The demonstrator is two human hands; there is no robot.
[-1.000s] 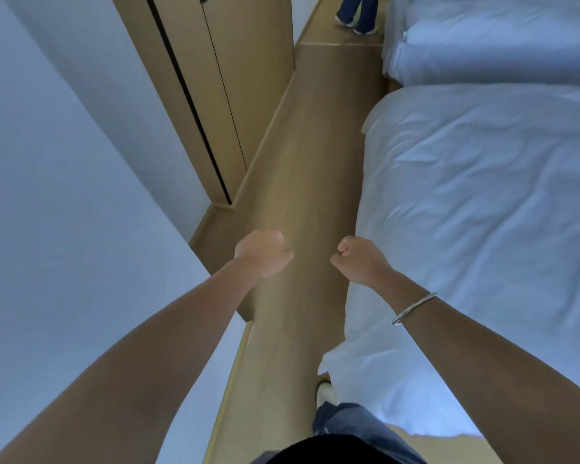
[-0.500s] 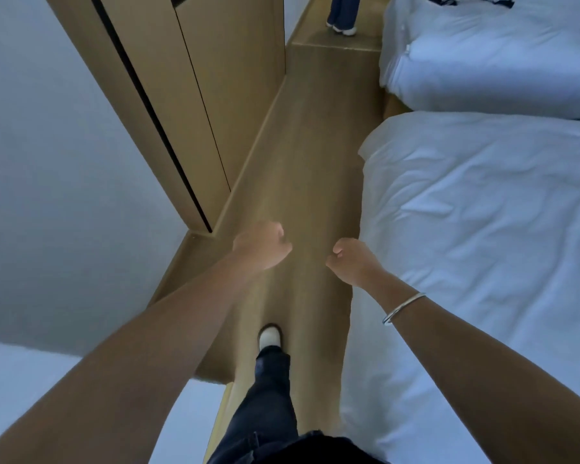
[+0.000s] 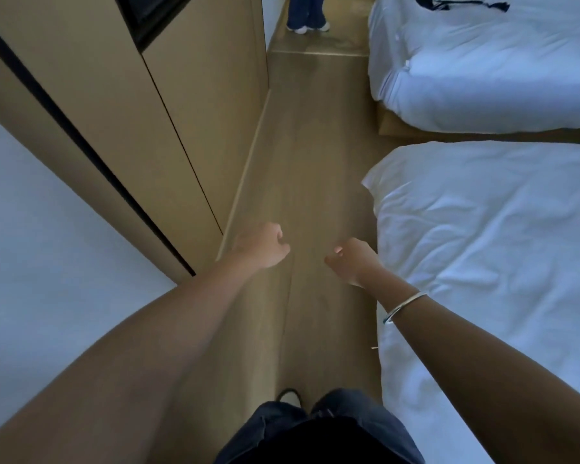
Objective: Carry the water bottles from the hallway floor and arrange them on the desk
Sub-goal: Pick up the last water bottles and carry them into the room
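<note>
Risks, left to right. The wooden wardrobe (image 3: 195, 105) lines the left of the floor strip (image 3: 312, 155), and your left elbow passes near its corner; I judge a clip there possible if you drift that way. Your left hand (image 3: 263, 247) hangs over the floor just right of the wardrobe's skirting, fingers curled in, holding nothing and touching nothing. Your right hand (image 3: 354, 261) hangs just left of the near bed (image 3: 489, 262), fingers likewise curled, empty; its bracelet (image 3: 404, 306) sits at the wrist. The near bed's overhanging duvet edge narrows the strip, so I judge a foot could catch it.

Water bottles: none in view. Bench: not in view. Judgement: you are in transit, with nothing carried.

A second person's legs (image 3: 308, 13) stand beyond the far end of the wardrobe, directly on your line; expect a block or a bump if neither of you yields.
</note>
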